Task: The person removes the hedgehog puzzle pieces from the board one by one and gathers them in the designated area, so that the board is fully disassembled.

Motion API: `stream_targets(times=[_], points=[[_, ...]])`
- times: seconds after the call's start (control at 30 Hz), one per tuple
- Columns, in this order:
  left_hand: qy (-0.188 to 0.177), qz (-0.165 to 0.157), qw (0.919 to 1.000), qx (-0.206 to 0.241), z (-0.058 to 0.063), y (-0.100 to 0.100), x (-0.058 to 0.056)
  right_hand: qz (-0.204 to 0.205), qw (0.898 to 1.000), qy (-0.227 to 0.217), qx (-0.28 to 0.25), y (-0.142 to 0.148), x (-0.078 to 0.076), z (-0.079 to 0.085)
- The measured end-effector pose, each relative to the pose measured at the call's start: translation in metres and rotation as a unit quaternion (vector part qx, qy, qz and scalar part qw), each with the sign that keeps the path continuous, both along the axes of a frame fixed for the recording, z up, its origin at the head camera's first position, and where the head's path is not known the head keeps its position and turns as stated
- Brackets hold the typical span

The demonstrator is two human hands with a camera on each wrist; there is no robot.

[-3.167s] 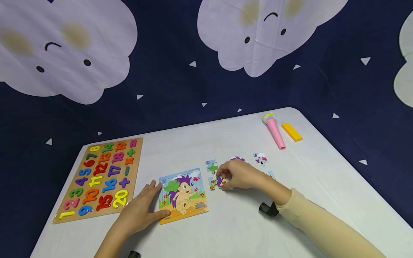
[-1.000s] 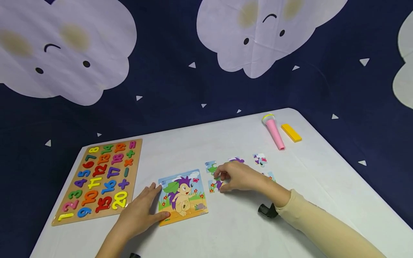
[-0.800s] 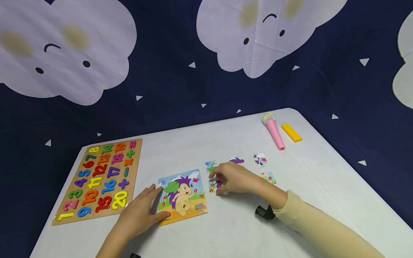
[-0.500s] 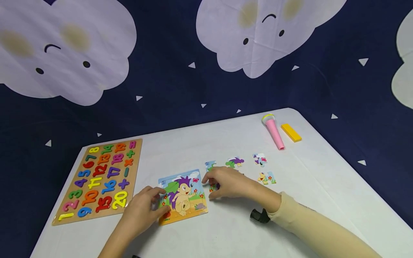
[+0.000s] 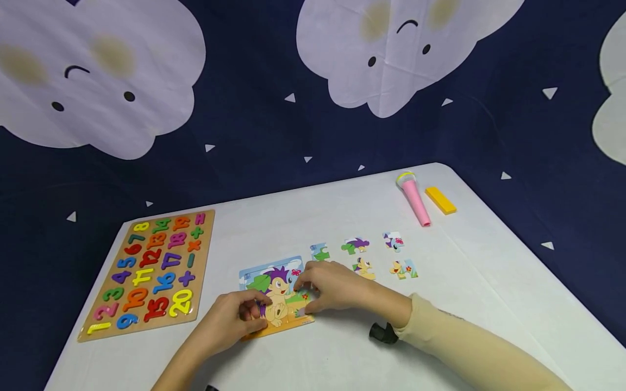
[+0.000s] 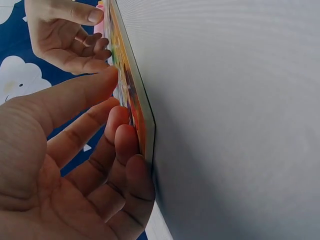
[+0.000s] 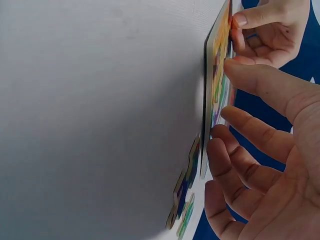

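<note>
A square puzzle board (image 5: 276, 274) with a purple-haired hedgehog picture lies flat on the table, partly covered by both hands. My left hand (image 5: 226, 320) rests its fingertips and thumb on the left part of the picture, fingers loosely bent. From the other side, my right hand (image 5: 335, 287) touches the right part with relaxed, spread fingers. In the right wrist view, the right fingertips meet the board's (image 7: 216, 90) face. Loose jigsaw pieces lie beyond: a leaf piece (image 5: 320, 251), a purple hair piece (image 5: 356, 245) and a butterfly piece (image 5: 393, 242). The right hand partly hides the nearer row.
A wooden number board (image 5: 151, 271) lies at the left of the white table (image 5: 274, 222). At the back right are a pink toy microphone (image 5: 415, 201) and a yellow block (image 5: 440, 200). A dark cloud-print cloth (image 5: 254, 108) hangs behind.
My right hand has moved left from the loose pieces onto the picture board, uncovering several pieces. The left hand has shifted right, from the board's left edge further onto the picture.
</note>
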State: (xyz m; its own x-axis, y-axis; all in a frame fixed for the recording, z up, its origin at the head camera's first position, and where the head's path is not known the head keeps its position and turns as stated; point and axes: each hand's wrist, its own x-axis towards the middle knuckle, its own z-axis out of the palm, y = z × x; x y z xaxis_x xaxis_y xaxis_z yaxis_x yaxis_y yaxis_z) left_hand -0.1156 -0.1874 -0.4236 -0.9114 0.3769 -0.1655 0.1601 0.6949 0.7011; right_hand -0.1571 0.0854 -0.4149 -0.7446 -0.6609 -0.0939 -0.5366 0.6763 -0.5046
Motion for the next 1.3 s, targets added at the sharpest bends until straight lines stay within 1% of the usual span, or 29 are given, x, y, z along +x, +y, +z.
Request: stream_targets(times=[0.17, 0.4, 0.57, 0.77, 0.93, 1.07, 1.3], points=[[-0.003, -0.029, 0.9996, -0.003, -0.0001, -0.0014, -0.0019, 0.010, 1.000, 0.011, 0.010, -0.0047, 0.0011, -0.0014], [-0.004, -0.028, 0.9992, -0.028, -0.0002, -0.0003, -0.0009, 0.019, 1.000, 0.022, 0.010, -0.0083, 0.0021, -0.0027], [0.001, -0.035, 0.9992, -0.022, -0.0008, -0.0008, 0.0000, 0.019, 0.999, 0.024, 0.008, -0.0088, 0.0028, -0.0038], [-0.012, -0.042, 0.9989, -0.017, -0.0013, -0.0015, -0.0006, 0.017, 0.999, 0.027, 0.001, -0.0086, 0.0034, -0.0046], [-0.011, -0.039, 0.9990, -0.020, -0.0024, -0.0012, -0.0008, 0.015, 1.000, 0.023, 0.000, -0.0089, 0.0033, -0.0055], [-0.015, -0.038, 0.9991, -0.012, -0.0029, -0.0011, -0.0005, 0.012, 1.000, 0.022, 0.001, -0.0093, 0.0036, -0.0052], [-0.010, -0.039, 0.9992, -0.010, -0.0033, -0.0007, -0.0004, 0.014, 1.000, 0.024, -0.002, -0.0104, 0.0037, -0.0052]])
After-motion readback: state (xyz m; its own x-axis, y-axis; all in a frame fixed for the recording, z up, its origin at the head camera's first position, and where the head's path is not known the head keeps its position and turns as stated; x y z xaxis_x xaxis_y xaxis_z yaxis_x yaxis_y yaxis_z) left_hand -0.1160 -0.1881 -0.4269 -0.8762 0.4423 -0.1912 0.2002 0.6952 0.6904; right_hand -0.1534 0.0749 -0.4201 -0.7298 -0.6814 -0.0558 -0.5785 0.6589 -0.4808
